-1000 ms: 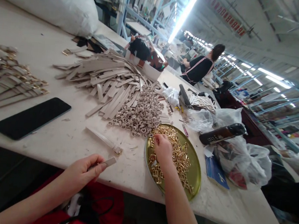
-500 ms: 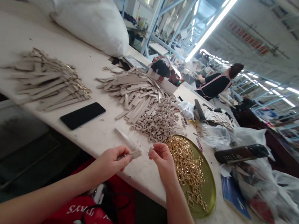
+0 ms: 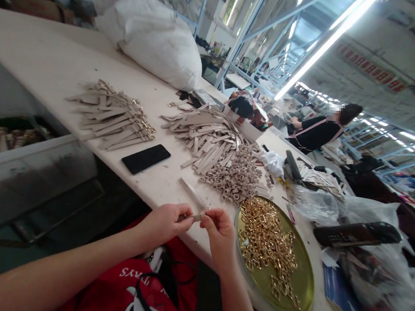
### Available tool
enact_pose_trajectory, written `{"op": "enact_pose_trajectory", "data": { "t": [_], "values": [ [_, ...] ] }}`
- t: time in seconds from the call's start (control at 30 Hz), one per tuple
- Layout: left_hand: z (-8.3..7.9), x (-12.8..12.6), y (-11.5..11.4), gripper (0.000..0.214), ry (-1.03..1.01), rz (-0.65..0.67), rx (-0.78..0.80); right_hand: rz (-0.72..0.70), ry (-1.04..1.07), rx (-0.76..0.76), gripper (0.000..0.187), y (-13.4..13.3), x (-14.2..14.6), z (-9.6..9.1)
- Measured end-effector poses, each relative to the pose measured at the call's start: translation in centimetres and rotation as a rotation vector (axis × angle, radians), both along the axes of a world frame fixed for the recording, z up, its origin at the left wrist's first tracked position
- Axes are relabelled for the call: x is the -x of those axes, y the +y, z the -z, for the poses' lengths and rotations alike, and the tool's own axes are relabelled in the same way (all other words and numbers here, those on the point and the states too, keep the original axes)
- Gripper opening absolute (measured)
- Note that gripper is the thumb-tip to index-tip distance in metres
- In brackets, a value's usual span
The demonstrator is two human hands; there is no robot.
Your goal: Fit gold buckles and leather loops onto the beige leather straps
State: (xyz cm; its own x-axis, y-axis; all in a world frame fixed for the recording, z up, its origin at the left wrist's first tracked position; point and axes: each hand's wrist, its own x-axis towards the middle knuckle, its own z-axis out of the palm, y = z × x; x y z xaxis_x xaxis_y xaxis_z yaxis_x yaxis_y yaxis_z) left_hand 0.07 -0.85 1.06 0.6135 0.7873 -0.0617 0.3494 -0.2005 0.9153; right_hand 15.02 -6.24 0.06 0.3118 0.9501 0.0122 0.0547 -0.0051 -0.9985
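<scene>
My left hand (image 3: 167, 223) is closed on a narrow beige strap (image 3: 197, 218), whose end points right. My right hand (image 3: 221, 235) meets that end, thumb and fingers pinched on a small pale strap loop (image 3: 203, 213), mostly hidden by the fingertips. Whether the loop is around the strap, I cannot tell. Just beyond my hands lies a clear flat strip (image 3: 191, 191). A heap of beige strap loops (image 3: 233, 179) sits behind it, against a pile of loose straps (image 3: 209, 135). Gold buckles (image 3: 268, 231) fill much of a round gold tray (image 3: 306, 295) on the right.
Straps with gold hardware (image 3: 118, 116) are spread at the left, near a black phone (image 3: 146, 159). A large white sack (image 3: 148, 39) rests at the back. Plastic bags, a dark cylindrical object (image 3: 356, 235) and a blue booklet (image 3: 345, 298) lie far right. A person (image 3: 317, 129) works beyond.
My right hand has come left to the strap's end, bringing the small loop against it; before, a gap separated them. The whole view has shifted, so the table things appear further right.
</scene>
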Motion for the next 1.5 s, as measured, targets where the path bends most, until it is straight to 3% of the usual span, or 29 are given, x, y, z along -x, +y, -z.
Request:
{"op": "enact_pose_trajectory", "data": {
  "t": [0.13, 0.33, 0.47, 0.7, 0.87, 1.07, 1.17, 1.3, 1.4, 1.5],
  "values": [
    [0.2, 0.0, 0.1, 0.019, -0.065, 0.054, 0.051, -0.059, 0.022, 0.065, 0.018, -0.1, 0.4, -0.1],
    [0.7, -0.1, 0.1, 0.016, -0.213, 0.017, 0.209, -0.065, 0.096, 0.087, 0.022, -0.1, 1.0, 0.4],
    [0.8, -0.1, 0.4, 0.017, -0.262, -0.012, 0.278, -0.091, 0.271, 0.063, 0.033, -0.2, 1.1, 1.0],
    [1.3, -0.3, 1.1, 0.025, -0.08, -0.025, 0.225, -0.106, 0.622, 0.235, 0.028, 0.7, 0.5, 1.4],
    [1.9, -1.0, 1.7, 0.026, 0.048, -0.063, 0.186, -0.089, 0.72, 0.292, 0.025, 0.9, 0.1, 2.5],
    [2.4, -1.8, 2.4, 0.028, 0.197, -0.075, 0.121, -0.233, 0.782, 0.393, 0.026, 1.0, -0.4, 4.0],
    [2.8, -1.8, 2.5, 0.032, 0.188, -0.062, 0.134, -0.228, 0.783, 0.346, 0.023, 0.9, -0.5, 4.2],
    [2.7, -1.2, 2.2, 0.034, 0.053, 0.026, 0.408, -0.197, 0.723, 0.309, 0.024, 0.7, -0.4, 3.8],
    [2.1, -0.4, 1.9, 0.03, -0.047, 0.059, 0.523, -0.061, 0.484, 0.254, 0.024, 0.6, 0.0, 3.3],
    [1.4, 0.1, 1.5, 0.025, -0.061, 0.05, 0.51, 0.059, 0.193, 0.178, 0.021, 0.2, 0.6, 2.9]
  ]
}}
